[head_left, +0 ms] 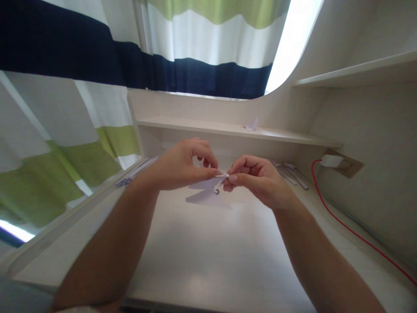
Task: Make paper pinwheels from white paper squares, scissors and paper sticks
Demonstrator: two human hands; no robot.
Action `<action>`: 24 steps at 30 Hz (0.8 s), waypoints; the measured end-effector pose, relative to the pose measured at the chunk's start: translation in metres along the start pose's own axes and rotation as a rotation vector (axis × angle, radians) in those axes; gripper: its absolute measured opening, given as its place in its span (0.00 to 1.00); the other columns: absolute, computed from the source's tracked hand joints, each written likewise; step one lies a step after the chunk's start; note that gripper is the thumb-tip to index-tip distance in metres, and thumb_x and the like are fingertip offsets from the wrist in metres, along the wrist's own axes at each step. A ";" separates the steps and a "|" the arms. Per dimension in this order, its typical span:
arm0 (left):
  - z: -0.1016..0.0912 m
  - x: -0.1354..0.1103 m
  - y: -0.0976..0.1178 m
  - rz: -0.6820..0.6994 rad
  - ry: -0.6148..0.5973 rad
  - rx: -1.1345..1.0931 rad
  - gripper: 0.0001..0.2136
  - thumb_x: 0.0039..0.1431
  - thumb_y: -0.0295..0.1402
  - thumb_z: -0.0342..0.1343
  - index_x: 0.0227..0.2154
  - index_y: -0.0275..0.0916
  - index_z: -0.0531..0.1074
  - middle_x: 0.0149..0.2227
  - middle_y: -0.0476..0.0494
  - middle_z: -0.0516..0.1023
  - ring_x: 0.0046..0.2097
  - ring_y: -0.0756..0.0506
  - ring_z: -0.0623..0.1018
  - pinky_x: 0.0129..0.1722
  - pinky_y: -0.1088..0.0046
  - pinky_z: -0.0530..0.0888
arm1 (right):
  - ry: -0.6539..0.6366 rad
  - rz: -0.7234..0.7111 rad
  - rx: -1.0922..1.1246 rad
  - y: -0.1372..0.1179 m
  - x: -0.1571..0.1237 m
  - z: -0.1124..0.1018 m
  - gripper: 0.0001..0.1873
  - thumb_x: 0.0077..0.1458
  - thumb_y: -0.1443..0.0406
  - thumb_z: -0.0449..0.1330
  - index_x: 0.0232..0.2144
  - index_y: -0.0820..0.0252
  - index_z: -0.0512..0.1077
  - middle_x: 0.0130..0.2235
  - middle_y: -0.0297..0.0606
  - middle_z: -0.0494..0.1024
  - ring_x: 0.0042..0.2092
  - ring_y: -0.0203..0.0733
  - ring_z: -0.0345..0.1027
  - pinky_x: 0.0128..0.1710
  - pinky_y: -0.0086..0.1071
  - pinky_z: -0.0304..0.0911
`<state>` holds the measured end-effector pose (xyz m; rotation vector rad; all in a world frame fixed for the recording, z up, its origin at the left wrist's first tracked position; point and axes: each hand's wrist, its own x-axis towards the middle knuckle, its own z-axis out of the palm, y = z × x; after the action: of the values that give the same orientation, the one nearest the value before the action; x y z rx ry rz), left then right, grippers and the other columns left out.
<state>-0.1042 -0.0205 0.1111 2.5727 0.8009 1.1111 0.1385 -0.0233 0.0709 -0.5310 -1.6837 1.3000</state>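
Between my two hands, above the desk, is a small piece of folded white paper (221, 178). My left hand (192, 164) pinches its left side between thumb and fingers. At its right end, the thumb and index finger of my right hand (252, 176) are closed on the paper, and the other fingers curl underneath. A small dark curl (216, 191) shows just below the paper; I cannot make out what it is. Flat, pale pointed paper shapes (206, 198) appear under the hands, and I cannot tell whether they belong to the held piece.
Paper strips (135, 172) lie along the desk's left side, with more strips (296, 175) at the back right. A small folded paper (251, 125) stands on the low shelf (195, 124). On the right, a red cable (345, 226) runs from a white plug (332, 161). Striped curtains (208, 39) hang behind.
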 end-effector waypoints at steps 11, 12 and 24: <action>-0.005 -0.003 0.001 -0.042 -0.091 0.053 0.03 0.57 0.33 0.69 0.28 0.42 0.84 0.32 0.47 0.83 0.35 0.46 0.80 0.37 0.71 0.74 | -0.107 0.033 -0.045 -0.005 -0.004 0.004 0.10 0.55 0.65 0.76 0.36 0.61 0.80 0.32 0.39 0.88 0.33 0.38 0.83 0.37 0.31 0.78; -0.006 -0.004 0.002 -0.049 -0.086 0.058 0.03 0.57 0.33 0.69 0.28 0.43 0.84 0.32 0.47 0.83 0.35 0.47 0.80 0.37 0.71 0.74 | -0.109 0.026 -0.046 -0.005 -0.004 0.004 0.09 0.55 0.65 0.76 0.36 0.61 0.80 0.32 0.39 0.87 0.33 0.38 0.82 0.37 0.31 0.78; 0.004 -0.004 0.011 0.003 -0.047 0.146 0.03 0.57 0.30 0.68 0.28 0.42 0.84 0.31 0.49 0.82 0.34 0.47 0.78 0.35 0.71 0.71 | -0.166 0.027 -0.179 -0.008 -0.013 0.005 0.11 0.59 0.67 0.71 0.45 0.56 0.86 0.37 0.38 0.88 0.36 0.39 0.81 0.39 0.33 0.76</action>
<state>-0.0998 -0.0316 0.1101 2.7088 0.8987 1.0248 0.1419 -0.0389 0.0729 -0.5648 -1.9490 1.2484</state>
